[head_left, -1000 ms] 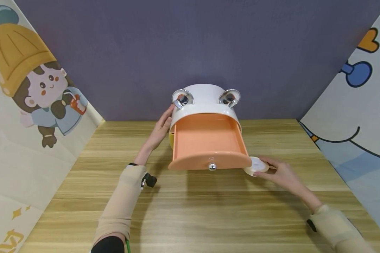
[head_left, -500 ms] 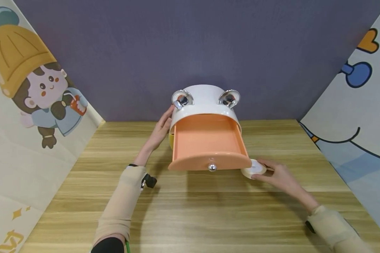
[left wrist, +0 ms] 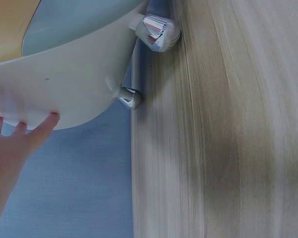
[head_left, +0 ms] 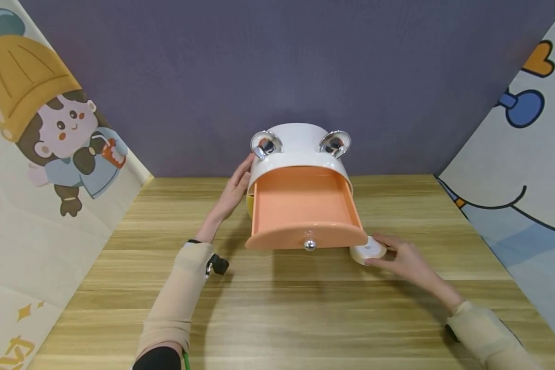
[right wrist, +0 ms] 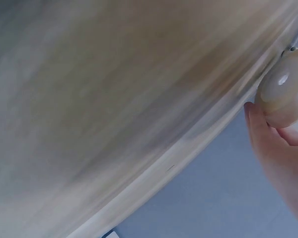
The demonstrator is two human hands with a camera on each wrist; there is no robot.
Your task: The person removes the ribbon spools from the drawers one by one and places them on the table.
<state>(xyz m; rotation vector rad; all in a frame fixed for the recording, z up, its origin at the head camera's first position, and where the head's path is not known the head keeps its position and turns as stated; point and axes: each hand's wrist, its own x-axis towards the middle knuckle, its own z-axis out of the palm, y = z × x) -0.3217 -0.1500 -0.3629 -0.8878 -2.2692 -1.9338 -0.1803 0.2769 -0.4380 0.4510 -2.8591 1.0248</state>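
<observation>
A white frog-shaped drawer box (head_left: 300,143) with two silvery eyes stands at the back of the table, and its orange drawer (head_left: 307,203) is pulled far out with nothing inside. My left hand (head_left: 233,195) rests its extended fingers against the box's left side. In the left wrist view, the fingertips (left wrist: 53,117) touch the white shell low down. Beside the drawer's right front corner, my right hand (head_left: 404,261) pinches a thick, round white disc (head_left: 369,252) with a cream rim between thumb and fingers. The drawer front hides part of the disc; its paler centre shows in the right wrist view.
A silver knob (head_left: 310,244) sticks out from the drawer front. Silvery feet (left wrist: 159,33) hold the box above the wood-grain table (head_left: 277,318). Behind it rises a dark blue-grey wall (head_left: 203,87), with cartoon-printed panels (head_left: 527,169) on either side.
My right hand has shifted the disc slightly left and toward me, close to the drawer's corner. The left hand, box and drawer have stayed in place.
</observation>
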